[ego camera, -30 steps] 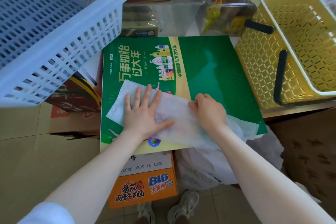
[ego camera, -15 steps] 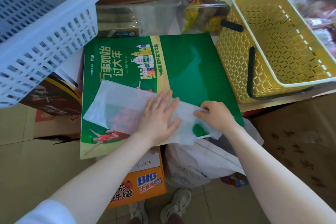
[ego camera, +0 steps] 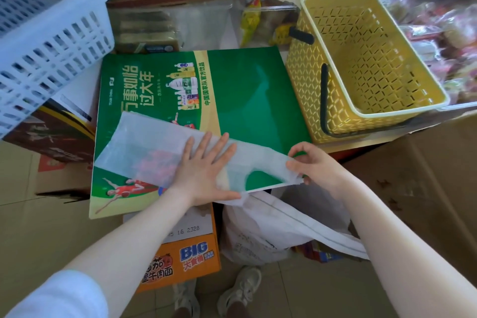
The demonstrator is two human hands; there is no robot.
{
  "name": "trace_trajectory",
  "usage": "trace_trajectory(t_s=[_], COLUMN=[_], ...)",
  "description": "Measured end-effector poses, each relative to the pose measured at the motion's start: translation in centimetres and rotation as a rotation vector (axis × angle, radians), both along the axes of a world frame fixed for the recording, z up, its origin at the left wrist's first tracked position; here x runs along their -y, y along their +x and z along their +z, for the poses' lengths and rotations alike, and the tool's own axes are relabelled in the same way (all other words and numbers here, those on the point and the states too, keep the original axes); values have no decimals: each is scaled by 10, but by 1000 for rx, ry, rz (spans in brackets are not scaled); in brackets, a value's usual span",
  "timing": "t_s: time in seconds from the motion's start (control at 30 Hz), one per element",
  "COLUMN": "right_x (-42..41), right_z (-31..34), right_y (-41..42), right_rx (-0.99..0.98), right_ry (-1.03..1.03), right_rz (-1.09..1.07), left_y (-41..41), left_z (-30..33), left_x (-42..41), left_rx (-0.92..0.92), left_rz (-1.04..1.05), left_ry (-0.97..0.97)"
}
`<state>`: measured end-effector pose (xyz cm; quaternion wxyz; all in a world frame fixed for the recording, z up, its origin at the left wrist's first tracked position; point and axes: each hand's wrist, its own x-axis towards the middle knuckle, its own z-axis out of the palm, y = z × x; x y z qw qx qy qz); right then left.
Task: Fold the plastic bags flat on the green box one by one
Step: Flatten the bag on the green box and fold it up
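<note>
Head view: the green box [ego camera: 247,100] is being shown lying flat, directly beneath and ahead of both hands, its printed top facing up. A blue basket [ego camera: 46,33] is being seen well to the left of the left hand, and a yellow basket [ego camera: 361,59] is sitting just beyond the right hand, touching the box's far right edge. A heap of white bags [ego camera: 278,230] is lying below the box's near edge, between the two forearms, beside an orange carton [ego camera: 185,261]. The translucent white plastic bag [ego camera: 154,152] is being held spread across the near part of the green box, stretching from left of the left hand to the right hand. It is being pressed flat by the left hand [ego camera: 204,173], whose fingers are straight and splayed. Its handle end is being pinched between thumb and fingers of the right hand [ego camera: 312,165] at the box's near right corner.
</note>
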<state>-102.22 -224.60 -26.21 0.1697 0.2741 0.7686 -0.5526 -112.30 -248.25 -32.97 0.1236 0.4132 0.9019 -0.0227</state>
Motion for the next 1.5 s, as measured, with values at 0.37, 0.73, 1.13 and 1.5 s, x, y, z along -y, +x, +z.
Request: trace_trajectory(t_s=[0.37,0.73,1.13,1.5], right_x=[-2,9,100,162], right_z=[-4,1,-73,-45], right_y=[4,-9,-9,-59], right_rx=[89,407,-153,-121], right_ry=[212,717,971,974], right_rz=[106,280,403,291], left_y=[0,-1,-29,-59], left_z=[2,6,3,-5], left_x=[1,-1,42,93], left_rx=[6,50,56,-18], left_rz=[-21,-128,163,247], left_ry=[-22,-74,215,68])
